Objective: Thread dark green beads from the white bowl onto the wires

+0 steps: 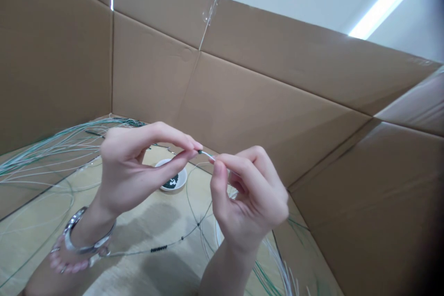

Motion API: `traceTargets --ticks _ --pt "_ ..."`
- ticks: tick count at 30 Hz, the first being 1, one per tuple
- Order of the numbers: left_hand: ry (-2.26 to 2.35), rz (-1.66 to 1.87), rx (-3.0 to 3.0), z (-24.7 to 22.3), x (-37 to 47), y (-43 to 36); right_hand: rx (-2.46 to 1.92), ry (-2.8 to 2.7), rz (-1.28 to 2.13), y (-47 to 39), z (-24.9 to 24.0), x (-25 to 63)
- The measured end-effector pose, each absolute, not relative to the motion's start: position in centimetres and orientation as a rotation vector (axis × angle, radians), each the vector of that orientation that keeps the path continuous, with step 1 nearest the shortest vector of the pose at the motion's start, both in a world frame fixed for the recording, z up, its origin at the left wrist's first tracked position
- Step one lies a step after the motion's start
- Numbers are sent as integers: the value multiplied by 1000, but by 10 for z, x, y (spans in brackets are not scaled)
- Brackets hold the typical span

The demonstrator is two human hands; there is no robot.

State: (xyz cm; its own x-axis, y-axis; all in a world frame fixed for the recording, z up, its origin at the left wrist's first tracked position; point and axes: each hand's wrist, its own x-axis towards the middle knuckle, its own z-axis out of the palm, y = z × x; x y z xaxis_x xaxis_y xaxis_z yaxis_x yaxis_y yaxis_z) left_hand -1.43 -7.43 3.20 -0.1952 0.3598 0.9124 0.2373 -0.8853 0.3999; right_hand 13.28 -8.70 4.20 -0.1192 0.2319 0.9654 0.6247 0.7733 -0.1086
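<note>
My left hand point(135, 171) is closed in a pinch, with a tiny dark green bead point(200, 151) at its thumb and forefinger tips. From the bead a short stretch of thin white cord point(207, 155) runs across to my right hand point(251, 194), whose thumb and forefinger are pinched on it. Whether the cord passes through the bead is too small to tell. Behind my left fingers stands a small white dish point(183, 178), partly hidden, with many dark beads point(170, 182) in it. Below my hands lies a thin strand with a row of black beads point(158, 249).
Loose green and white strands point(62, 148) spread over the left of the pale board point(138, 236). More strands point(267, 277) lie at lower right, near my right forearm. Tall cardboard walls point(260, 111) stand behind and on both sides.
</note>
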Motion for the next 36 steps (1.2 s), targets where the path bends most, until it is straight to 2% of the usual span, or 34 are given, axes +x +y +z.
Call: traceTargets --ticks 36 --pt "701 2120 2115 32 -15 -79 -637 -1657 -440 -89 43 133"
